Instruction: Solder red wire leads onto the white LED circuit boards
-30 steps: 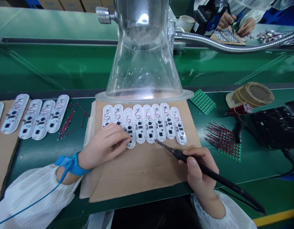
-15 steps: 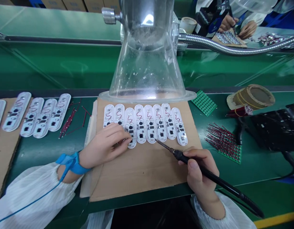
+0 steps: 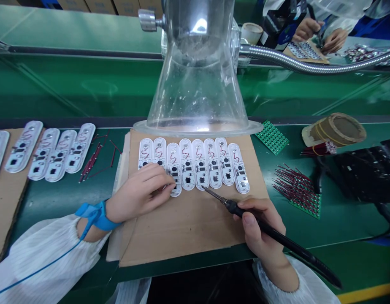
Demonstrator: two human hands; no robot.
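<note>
Currently, eight white LED boards [image 3: 199, 169] lie side by side in a row on a cardboard sheet [image 3: 185, 230], and a soldering iron [image 3: 245, 215] has its tip at the lower end of the fifth board from my left. I cannot tell whether the tip makes contact. My right hand [image 3: 258, 226] grips the iron pen-fashion. My left hand [image 3: 138, 194] is curled, with its fingertips [image 3: 171, 183] on the third board [image 3: 174, 177]; whether they pinch anything is hidden. A blue wrist strap [image 3: 95, 215] circles my left wrist. A clear glass-like hood [image 3: 198, 90] stands just beyond the row. More boards [image 3: 60, 152] and loose red wires [image 3: 92, 162] lie to my left. To my right are a green perforated board [image 3: 304, 207] bristling with red wires and a smaller green board [image 3: 272, 137]. Farther off, a co-worker's hands [image 3: 321, 36] work over similar boards.
</note>
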